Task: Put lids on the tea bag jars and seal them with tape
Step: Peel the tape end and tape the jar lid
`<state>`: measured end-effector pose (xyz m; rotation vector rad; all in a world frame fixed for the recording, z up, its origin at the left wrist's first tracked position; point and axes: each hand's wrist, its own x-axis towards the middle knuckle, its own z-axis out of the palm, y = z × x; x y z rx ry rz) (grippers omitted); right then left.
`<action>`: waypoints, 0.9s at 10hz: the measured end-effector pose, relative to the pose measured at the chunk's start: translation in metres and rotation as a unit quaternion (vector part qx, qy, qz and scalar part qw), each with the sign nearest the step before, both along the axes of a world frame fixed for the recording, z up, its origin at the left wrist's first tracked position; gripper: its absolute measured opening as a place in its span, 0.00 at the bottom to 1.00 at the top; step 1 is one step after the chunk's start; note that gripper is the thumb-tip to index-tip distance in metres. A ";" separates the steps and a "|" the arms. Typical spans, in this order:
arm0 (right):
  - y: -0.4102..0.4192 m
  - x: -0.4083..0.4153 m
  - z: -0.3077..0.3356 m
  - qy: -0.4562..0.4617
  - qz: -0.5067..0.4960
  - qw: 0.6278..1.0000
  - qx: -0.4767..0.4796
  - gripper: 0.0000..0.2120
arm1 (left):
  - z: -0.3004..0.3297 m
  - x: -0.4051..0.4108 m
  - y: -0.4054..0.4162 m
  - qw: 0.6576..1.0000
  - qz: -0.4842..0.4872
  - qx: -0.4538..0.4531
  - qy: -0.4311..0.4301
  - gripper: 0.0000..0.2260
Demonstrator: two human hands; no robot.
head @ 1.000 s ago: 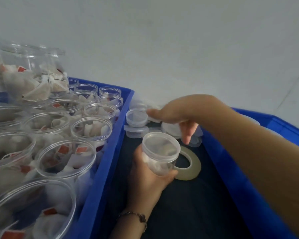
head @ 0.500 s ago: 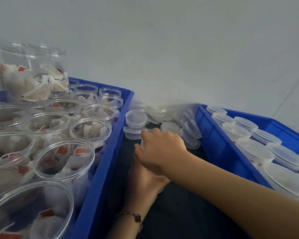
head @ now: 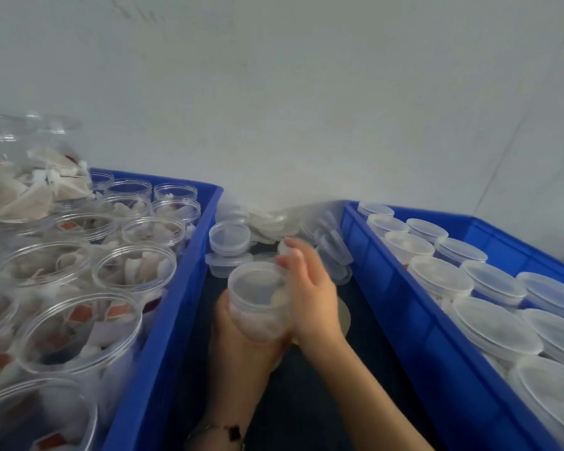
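Note:
A small clear jar (head: 258, 315) of tea bags is held upright over the dark gap between two crates. My left hand (head: 238, 343) grips it from below and behind. A translucent lid (head: 254, 281) sits on its mouth. My right hand (head: 310, 288) is against the jar's right side, its thumb and fingers curled on the lid's rim; the fingertips are blurred. A roll of clear tape (head: 345, 317) lies flat behind my right hand, mostly hidden. Loose lids (head: 230, 237) are heaped at the far end of the gap.
The blue crate on the left (head: 189, 255) holds several open jars of tea bags, with a large jar (head: 30, 164) stacked on top. The blue crate on the right (head: 388, 288) holds several lidded jars. A white wall stands close behind.
My right hand came back from the lid pile, covered the jar's mouth from above, then slid to the jar's right side. The jar now wears a lid.

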<state>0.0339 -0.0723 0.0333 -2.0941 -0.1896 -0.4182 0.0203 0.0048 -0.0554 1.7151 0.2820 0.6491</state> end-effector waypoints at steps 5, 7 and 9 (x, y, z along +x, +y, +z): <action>-0.070 0.010 -0.071 -0.013 0.021 0.990 -0.137 0.17 | 0.002 -0.007 0.005 0.993 0.011 0.105 -0.061 0.48; -0.071 0.000 -0.065 -0.079 -0.039 0.996 0.010 0.13 | 0.011 -0.016 0.001 0.966 0.124 0.221 -0.059 0.39; -0.071 -0.004 -0.064 -0.130 -0.053 0.990 -0.029 0.11 | 0.006 -0.022 -0.008 0.877 0.075 0.420 -0.222 0.08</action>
